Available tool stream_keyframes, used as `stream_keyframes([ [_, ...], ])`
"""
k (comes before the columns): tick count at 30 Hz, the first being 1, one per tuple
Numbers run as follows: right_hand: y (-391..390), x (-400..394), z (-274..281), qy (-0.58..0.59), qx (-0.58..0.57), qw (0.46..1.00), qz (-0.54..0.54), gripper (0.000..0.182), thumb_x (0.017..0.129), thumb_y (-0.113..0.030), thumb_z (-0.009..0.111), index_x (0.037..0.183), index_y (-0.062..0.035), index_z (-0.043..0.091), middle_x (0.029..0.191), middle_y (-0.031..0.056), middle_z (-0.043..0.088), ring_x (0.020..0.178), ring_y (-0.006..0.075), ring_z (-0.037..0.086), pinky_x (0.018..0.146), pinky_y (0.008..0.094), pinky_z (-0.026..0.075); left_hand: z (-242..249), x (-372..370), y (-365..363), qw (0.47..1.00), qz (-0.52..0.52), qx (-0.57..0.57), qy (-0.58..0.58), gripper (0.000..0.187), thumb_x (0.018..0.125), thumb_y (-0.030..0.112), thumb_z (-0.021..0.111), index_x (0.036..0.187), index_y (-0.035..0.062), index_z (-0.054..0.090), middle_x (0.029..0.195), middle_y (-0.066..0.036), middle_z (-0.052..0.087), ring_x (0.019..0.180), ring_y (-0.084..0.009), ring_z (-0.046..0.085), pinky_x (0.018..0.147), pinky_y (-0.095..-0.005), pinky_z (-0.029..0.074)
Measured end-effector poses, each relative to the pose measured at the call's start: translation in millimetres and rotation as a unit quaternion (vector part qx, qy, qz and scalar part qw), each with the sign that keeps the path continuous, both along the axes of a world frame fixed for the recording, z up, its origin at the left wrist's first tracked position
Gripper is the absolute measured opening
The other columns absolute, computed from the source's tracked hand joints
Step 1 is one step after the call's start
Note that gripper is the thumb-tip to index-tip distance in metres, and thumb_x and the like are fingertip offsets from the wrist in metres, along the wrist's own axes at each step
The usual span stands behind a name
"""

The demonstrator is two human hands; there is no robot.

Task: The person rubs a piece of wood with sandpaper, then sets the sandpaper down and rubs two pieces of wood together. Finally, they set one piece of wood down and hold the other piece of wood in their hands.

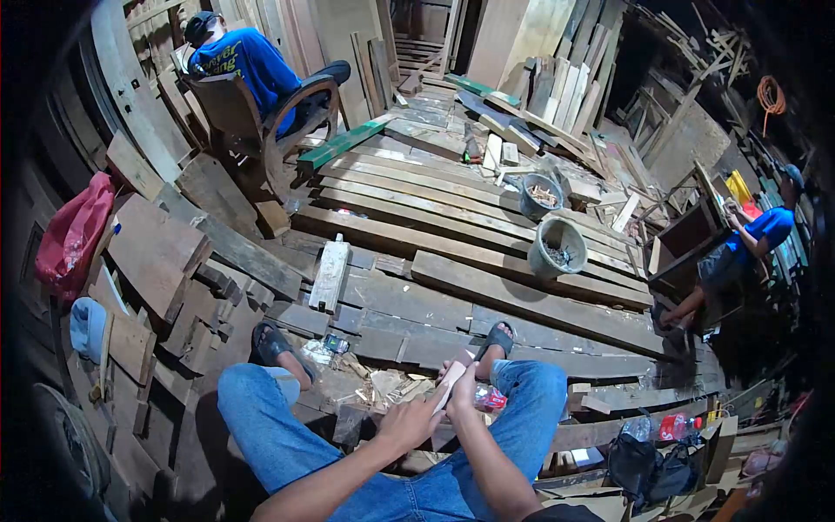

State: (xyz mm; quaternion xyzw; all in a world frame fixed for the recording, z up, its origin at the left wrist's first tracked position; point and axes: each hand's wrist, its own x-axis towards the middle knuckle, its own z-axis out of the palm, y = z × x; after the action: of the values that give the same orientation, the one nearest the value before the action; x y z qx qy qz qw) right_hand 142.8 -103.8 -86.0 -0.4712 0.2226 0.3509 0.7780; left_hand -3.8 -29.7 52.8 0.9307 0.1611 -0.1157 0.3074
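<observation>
Between my knees, both hands meet on a small pale piece of wood [452, 376] that slants up and away from me. My right hand [464, 396] is wrapped round its right side. My left hand [409, 424] presses against its lower left side, fingers along it. A darker, brownish patch shows at the far end; what it is I cannot make out. Beside my right hand, a clear plastic bottle with a red label [490, 398] lies near my thigh. Wood chips and offcuts [383, 389] are scattered on the floor below my hands.
Long planks [487, 283] lie ahead, with two buckets [558, 247] on them. A pale wooden block [330, 274] stands near my left foot. One person in blue [248, 74] sits in a chair; another person [755, 239] works at right. A black bag [648, 470] lies right.
</observation>
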Motion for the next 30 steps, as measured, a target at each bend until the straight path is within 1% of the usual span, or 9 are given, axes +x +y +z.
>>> stream_keyframes([
  [7,7.3,-14.0,-19.3,0.065,0.023,0.996,-0.055,0.056,0.105,-0.058,0.044,0.098,-0.0051,0.062,0.081,0.0112,0.069,0.066,0.0215,0.067,0.059,0.0348,0.058,-23.4,-5.9,-6.1,0.992,0.075,-0.094,0.04,0.069,0.088,0.029,0.068,0.15,0.0136,0.042,0.108,-0.028,0.069,0.101,-0.0491,0.067,0.09,-0.0584,0.054],
  [9,9.9,-14.1,-28.1,0.035,-0.05,0.996,-0.071,0.054,0.104,-0.057,0.048,0.099,-0.0057,0.062,0.08,0.0107,0.069,0.064,0.0216,0.066,0.058,0.0345,0.057,-27.3,-10.0,-1.4,0.99,0.077,-0.116,0.015,0.063,0.086,0.026,0.064,0.142,0.0044,0.044,0.099,-0.032,0.069,0.096,-0.0514,0.067,0.087,-0.0603,0.053],
  [11,11.3,-19.4,-23.4,0.018,-0.09,0.993,-0.067,0.05,0.102,-0.057,0.054,0.1,-0.0082,0.063,0.081,0.0086,0.069,0.068,0.022,0.066,0.061,0.0371,0.057,-41.4,-10.6,2.9,0.988,0.074,-0.133,-0.005,0.063,0.087,0.026,0.064,0.142,0.0037,0.043,0.099,-0.033,0.069,0.097,-0.0516,0.067,0.087,-0.0597,0.053],
  [14,12.4,-15.4,-7.2,0.122,-0.068,0.99,0.024,0.05,0.102,-0.059,0.052,0.104,-0.01,0.063,0.087,0.0077,0.07,0.079,0.0224,0.068,0.068,0.0404,0.058,-51.6,-9.4,3.1,0.988,0.078,-0.134,0.006,0.071,0.088,0.028,0.062,0.15,0.0041,0.036,0.101,-0.033,0.069,0.097,-0.0519,0.067,0.088,-0.0577,0.054],
  [16,8.3,-9.7,-39.1,0.12,0.098,0.985,0.08,0.063,0.104,-0.064,0.04,0.121,-0.0071,0.061,0.107,0.0101,0.072,0.087,0.0217,0.068,0.076,0.0366,0.059,-21.4,-5.7,3.6,0.986,0.091,-0.124,0.056,0.076,0.09,0.03,0.061,0.154,0.0048,0.03,0.102,-0.034,0.069,0.098,-0.0521,0.067,0.089,-0.0572,0.054],
  [17,11.2,-7.7,-37.6,0.133,0.109,0.981,0.091,0.07,0.104,-0.067,0.034,0.119,-0.0054,0.064,0.099,0.0091,0.072,0.083,0.0211,0.067,0.074,0.0355,0.057,-20.2,-5.0,3.1,0.989,0.077,-0.115,0.06,0.081,0.094,0.033,0.058,0.159,0.0063,0.02,0.1,-0.033,0.069,0.096,-0.0513,0.068,0.087,-0.0581,0.054],
  [18,16.5,-8.0,-31.1,0.148,0.121,0.976,0.104,0.078,0.103,-0.07,0.029,0.118,-0.0037,0.067,0.091,0.008,0.071,0.079,0.0206,0.066,0.073,0.0343,0.056,-22.0,-5.2,3.3,0.99,0.073,-0.106,0.06,0.08,0.094,0.034,0.059,0.159,0.0071,0.021,0.099,-0.033,0.07,0.094,-0.0514,0.068,0.085,-0.0589,0.054],
  [22,17.0,-10.6,-10.6,0.096,0.066,0.984,0.133,0.084,0.103,-0.071,0.024,0.121,-0.0008,0.066,0.089,0.0066,0.071,0.077,0.0185,0.067,0.07,0.0323,0.056,-13.1,-5.2,5.8,0.995,0.055,-0.061,0.052,0.072,0.099,0.036,0.057,0.158,0.0107,0.026,0.094,-0.031,0.07,0.088,-0.0514,0.069,0.08,-0.0609,0.055],
  [30,21.6,-19.3,9.5,-0.031,-0.168,0.976,0.136,0.061,0.106,-0.052,0.043,0.108,0.0034,0.066,0.086,0.0129,0.073,0.069,0.0208,0.067,0.066,0.0344,0.055,-14.4,-10.2,-4.5,0.998,0.034,-0.007,0.046,0.068,0.099,0.036,0.057,0.155,0.0065,0.031,0.087,-0.027,0.071,0.08,-0.0469,0.071,0.072,-0.059,0.056],
])
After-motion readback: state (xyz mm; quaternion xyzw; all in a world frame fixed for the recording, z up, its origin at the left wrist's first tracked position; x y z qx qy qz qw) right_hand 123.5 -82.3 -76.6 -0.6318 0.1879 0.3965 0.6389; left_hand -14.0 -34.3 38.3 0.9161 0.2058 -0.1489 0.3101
